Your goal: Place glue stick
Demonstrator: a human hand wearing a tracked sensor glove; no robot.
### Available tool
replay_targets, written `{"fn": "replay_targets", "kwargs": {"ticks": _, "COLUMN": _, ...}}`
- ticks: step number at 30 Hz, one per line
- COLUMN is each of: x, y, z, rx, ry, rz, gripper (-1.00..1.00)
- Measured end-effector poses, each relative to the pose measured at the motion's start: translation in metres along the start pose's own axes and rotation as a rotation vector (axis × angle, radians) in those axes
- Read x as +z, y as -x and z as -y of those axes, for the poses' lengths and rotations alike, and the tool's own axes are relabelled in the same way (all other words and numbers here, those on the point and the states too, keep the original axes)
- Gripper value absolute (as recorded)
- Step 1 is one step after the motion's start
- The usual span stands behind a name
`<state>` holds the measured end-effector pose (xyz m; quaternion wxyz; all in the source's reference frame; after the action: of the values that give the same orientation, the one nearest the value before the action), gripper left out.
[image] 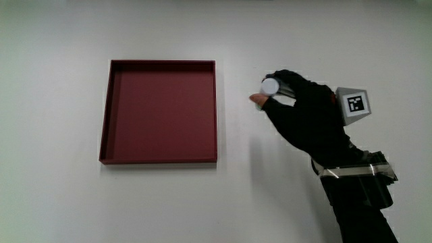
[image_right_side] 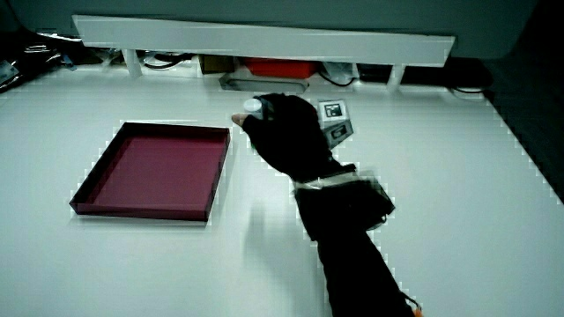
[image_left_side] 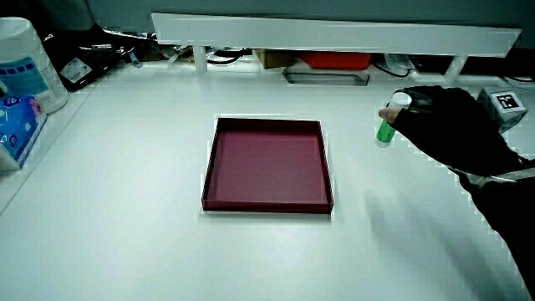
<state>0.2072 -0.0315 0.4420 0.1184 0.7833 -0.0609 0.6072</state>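
The glue stick (image: pixel 269 86) has a white cap and a green body (image_left_side: pixel 384 131); it stands upright in the hand's grasp beside the dark red tray (image: pixel 106 115). The gloved hand (image: pixel 305 115) is shut on the stick, thumb and fingers wrapped round it near the cap. In a side view the green lower end shows below the fingers, close to the white table. The tray (image_left_side: pixel 266 205) is shallow, square and holds nothing. In a side view only the white cap (image_right_side: pixel 254 106) shows above the glove (image_right_side: pixel 286 132).
A low white partition (image_left_side: pixel 334 33) runs along the table's edge, with cables and a red item under it. A white tub and a blue packet (image_left_side: pixel 17 125) stand at the table's corner. The patterned cube (image: pixel 354 104) sits on the hand's back.
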Motion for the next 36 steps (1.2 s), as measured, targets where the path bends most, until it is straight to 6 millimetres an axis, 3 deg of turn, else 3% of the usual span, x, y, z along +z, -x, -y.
{"fn": "replay_targets", "kwargs": {"ticks": 8, "x": 0.02, "y": -0.046, "z": 0.001, "rx": -0.081, "ry": -0.108, "rz": -0.015, "gripper": 0.0}}
{"fn": "replay_targets", "kwargs": {"ticks": 20, "x": 0.004, "y": -0.099, "z": -0.001, "rx": -0.197, "ry": -0.109, "rz": -0.007, "gripper": 0.0}}
{"fn": "replay_targets", "kwargs": {"ticks": 27, "x": -0.003, "y": -0.111, "z": 0.002, "rx": -0.226, "ry": -0.104, "rz": -0.057, "gripper": 0.0}}
{"fn": "replay_targets", "kwargs": {"ticks": 36, "x": -0.002, "y": -0.114, "z": 0.004, "rx": -0.254, "ry": -0.102, "rz": -0.076, "gripper": 0.0}}
